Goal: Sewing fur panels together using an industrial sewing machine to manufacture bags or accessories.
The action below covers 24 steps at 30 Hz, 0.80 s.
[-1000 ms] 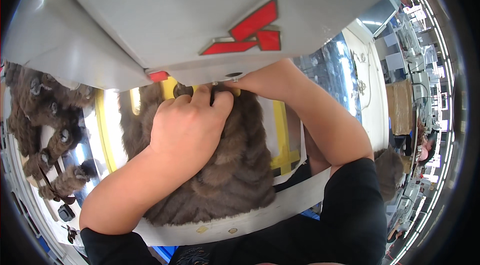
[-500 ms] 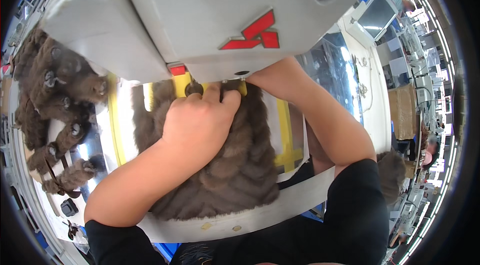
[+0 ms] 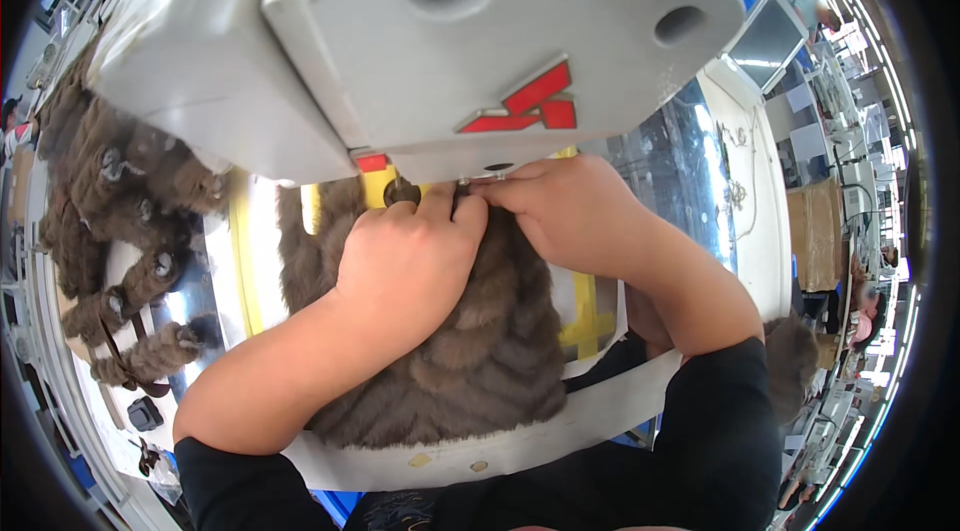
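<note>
A large brown fur piece (image 3: pixel 480 361) lies spread under the grey sewing machine head (image 3: pixel 400 71), reaching down to the table's front edge. My left hand (image 3: pixel 410 256) rests on it with fingers bent, gripping the fur just in front of the round metal part (image 3: pixel 402 194) below the machine head. From the right comes my right hand (image 3: pixel 570 211), its thumb and fingers pinched together at the fur's upper edge, close to the left thumb. The machine head overhangs the fingertips, so the exact spot they hold is partly hidden.
Several rolled brown fur pieces (image 3: pixel 120 181) are heaped on the left. Yellow tape strips (image 3: pixel 240 261) mark the white table (image 3: pixel 620 386). A small black box (image 3: pixel 145 415) sits lower left. To the right stand a screen (image 3: pixel 770 41), a cardboard box (image 3: pixel 815 231) and another fur bundle (image 3: pixel 790 366).
My right hand has come out from behind the machine head toward me, and its fingers now meet near the left thumb. The left hand keeps its grip; the whole view has shifted slightly.
</note>
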{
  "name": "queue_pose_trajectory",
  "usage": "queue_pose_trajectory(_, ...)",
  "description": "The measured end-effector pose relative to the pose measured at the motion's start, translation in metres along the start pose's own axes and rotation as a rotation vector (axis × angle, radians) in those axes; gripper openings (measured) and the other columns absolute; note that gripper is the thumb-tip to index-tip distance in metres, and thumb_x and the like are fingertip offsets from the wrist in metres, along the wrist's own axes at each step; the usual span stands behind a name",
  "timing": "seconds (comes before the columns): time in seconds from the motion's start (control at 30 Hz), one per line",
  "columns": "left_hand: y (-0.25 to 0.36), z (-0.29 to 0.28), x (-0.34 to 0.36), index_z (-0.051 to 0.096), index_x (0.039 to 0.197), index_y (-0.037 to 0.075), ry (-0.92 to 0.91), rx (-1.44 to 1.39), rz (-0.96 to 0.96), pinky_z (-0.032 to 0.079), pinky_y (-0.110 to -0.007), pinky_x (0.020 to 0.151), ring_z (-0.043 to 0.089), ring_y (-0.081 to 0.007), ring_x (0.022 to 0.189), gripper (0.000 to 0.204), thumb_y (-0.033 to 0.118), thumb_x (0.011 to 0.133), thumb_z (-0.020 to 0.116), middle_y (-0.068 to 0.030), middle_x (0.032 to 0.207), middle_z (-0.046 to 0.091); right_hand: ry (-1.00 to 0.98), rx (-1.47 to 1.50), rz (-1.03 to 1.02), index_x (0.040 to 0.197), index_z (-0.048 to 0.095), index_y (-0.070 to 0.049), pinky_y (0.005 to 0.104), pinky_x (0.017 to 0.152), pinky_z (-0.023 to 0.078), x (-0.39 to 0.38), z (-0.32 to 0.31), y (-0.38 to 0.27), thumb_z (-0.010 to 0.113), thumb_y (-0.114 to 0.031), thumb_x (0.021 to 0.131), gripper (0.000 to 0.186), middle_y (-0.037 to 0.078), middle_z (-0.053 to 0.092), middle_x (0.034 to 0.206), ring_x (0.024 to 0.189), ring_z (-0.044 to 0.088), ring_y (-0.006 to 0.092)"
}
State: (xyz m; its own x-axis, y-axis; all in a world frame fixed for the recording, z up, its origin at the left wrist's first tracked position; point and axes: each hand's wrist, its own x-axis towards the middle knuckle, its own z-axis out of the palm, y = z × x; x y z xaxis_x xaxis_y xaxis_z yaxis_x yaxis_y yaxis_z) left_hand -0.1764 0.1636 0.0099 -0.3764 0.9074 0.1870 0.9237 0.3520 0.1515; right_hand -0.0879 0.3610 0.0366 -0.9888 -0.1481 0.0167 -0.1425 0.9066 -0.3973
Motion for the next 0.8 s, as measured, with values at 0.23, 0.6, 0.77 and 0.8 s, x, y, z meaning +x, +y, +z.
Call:
queue_pose_trajectory(0.23, -0.008, 0.003, -0.002, 0.066, 0.102, 0.005, -0.005, 0.012, 0.037, 0.058, -0.037, 0.063, 0.072, -0.0272, 0.077, 0.022, 0.006, 0.081, 0.062, -0.0139, 0.114, 0.072, 0.054, -0.208, -0.041, 0.093, 0.068, -0.007, 0.0399, 0.063, 0.058, 0.003, 0.007, -0.009, 0.061, -0.008, 0.084, 0.012, 0.005, 0.069, 0.095, 0.083, 0.072, 0.0250)
queue_pose_trajectory(0.6, -0.012, 0.003, 0.000, 0.064, 0.092, 0.007, 0.168, 0.065, 0.158, 0.055, -0.033, 0.060, 0.069, -0.0211, 0.070, 0.015, 0.009, 0.077, 0.064, -0.0106, 0.106, 0.071, 0.069, -0.183, -0.105, 0.088, 0.068, -0.006, 0.0417, 0.062, 0.057, 0.004, 0.010, -0.003, 0.062, -0.009, 0.085, 0.007, 0.007, 0.068, 0.091, 0.081, 0.072, 0.0278)
queue_pose_trajectory(0.77, -0.013, 0.005, 0.002, 0.064, 0.089, 0.007, 0.186, 0.040, 0.168, 0.053, -0.032, 0.056, 0.067, -0.0200, 0.065, 0.014, 0.009, 0.075, 0.065, -0.0098, 0.099, 0.070, 0.035, -0.196, -0.072, 0.089, 0.069, -0.006, 0.0409, 0.064, 0.057, 0.005, 0.008, -0.004, 0.062, -0.010, 0.086, 0.009, 0.007, 0.069, 0.094, 0.081, 0.073, 0.0266)
queue_pose_trajectory(0.8, -0.013, 0.005, 0.002, 0.064, 0.089, 0.007, 0.202, 0.028, 0.169, 0.053, -0.032, 0.056, 0.067, -0.0200, 0.065, 0.014, 0.009, 0.075, 0.065, -0.0098, 0.099, 0.070, 0.043, -0.197, -0.083, 0.089, 0.069, -0.006, 0.0409, 0.064, 0.057, 0.004, 0.009, -0.004, 0.062, -0.010, 0.086, 0.009, 0.007, 0.069, 0.094, 0.081, 0.073, 0.0266)
